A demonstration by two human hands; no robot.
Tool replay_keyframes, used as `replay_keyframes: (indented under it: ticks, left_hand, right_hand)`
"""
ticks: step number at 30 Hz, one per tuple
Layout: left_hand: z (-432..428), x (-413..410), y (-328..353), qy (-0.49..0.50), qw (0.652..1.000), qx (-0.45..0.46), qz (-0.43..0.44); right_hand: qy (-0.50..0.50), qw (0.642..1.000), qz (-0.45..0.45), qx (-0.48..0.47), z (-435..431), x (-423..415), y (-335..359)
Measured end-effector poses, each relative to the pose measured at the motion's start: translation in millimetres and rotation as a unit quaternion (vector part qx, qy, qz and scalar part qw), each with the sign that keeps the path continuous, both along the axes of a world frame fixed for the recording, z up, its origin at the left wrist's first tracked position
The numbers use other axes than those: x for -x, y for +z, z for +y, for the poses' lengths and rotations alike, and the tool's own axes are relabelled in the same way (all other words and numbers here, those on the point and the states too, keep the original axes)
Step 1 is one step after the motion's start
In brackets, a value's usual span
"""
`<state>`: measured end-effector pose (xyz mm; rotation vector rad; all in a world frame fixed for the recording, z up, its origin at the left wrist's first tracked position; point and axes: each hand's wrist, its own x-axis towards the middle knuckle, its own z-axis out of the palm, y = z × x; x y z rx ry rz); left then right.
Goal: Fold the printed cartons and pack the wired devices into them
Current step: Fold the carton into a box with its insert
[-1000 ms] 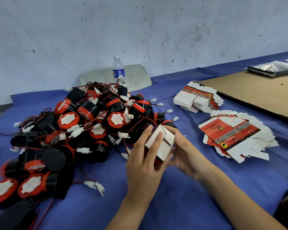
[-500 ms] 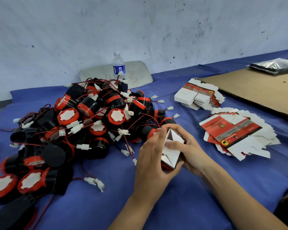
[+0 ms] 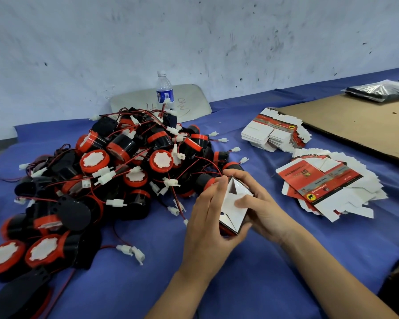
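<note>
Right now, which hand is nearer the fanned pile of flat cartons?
Right. The right hand holds the carton just left of the pile; the left hand grips the carton's other side, farther off.

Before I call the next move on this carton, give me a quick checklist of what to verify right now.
1. Both hands grip the carton: ok; left hand and right hand curl round it.
2. End flaps shut: not ok; they stand up with a gap between them.
3. Device inside the carton: cannot tell; the interior is hidden.
4. Next device close by: ok; the pile of wired devices lies beside the left hand.
5. Supply of flat cartons: ok; a fanned stack on the right.
</note>
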<state>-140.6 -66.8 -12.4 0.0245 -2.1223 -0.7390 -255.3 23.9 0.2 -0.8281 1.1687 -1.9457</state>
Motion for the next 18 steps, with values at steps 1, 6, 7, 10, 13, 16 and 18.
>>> replay_keyframes:
  ticks: [1,6,7,10,13,16,18]
  left_hand:
    - [-0.9,0.2,0.2,0.000,1.000,0.004,-0.001]
    - [-1.5,1.5,-1.7,-0.010,1.000,0.015,-0.005]
    - [-1.2,1.6,-2.6,-0.014,1.000,0.014,-0.004]
    - [-0.1,2.0,-2.6,-0.018,1.000,-0.019,-0.007]
    - [-0.8,1.7,-0.7,0.001,0.999,-0.047,0.010]
    - [-4.9,0.7,0.9,0.035,0.997,-0.043,0.057]
    - [-7.5,0.8,1.9,0.054,0.995,-0.042,0.076]
  right_hand:
    - [-0.005,1.000,0.001,-0.005,0.6,-0.3,0.3]
    - [-0.011,0.999,0.016,-0.028,1.1,-0.5,1.4]
    - [-0.009,1.000,0.012,-0.024,1.3,-0.1,1.4]
    - [0.010,1.000,-0.023,0.001,2.0,0.1,1.1]
    - [-0.011,0.999,-0.045,0.010,-0.2,-2.7,1.0]
    - [-0.137,0.990,0.028,-0.018,-2.0,-0.9,0.2]
    - [-0.180,0.982,0.015,-0.045,-1.4,0.8,0.2]
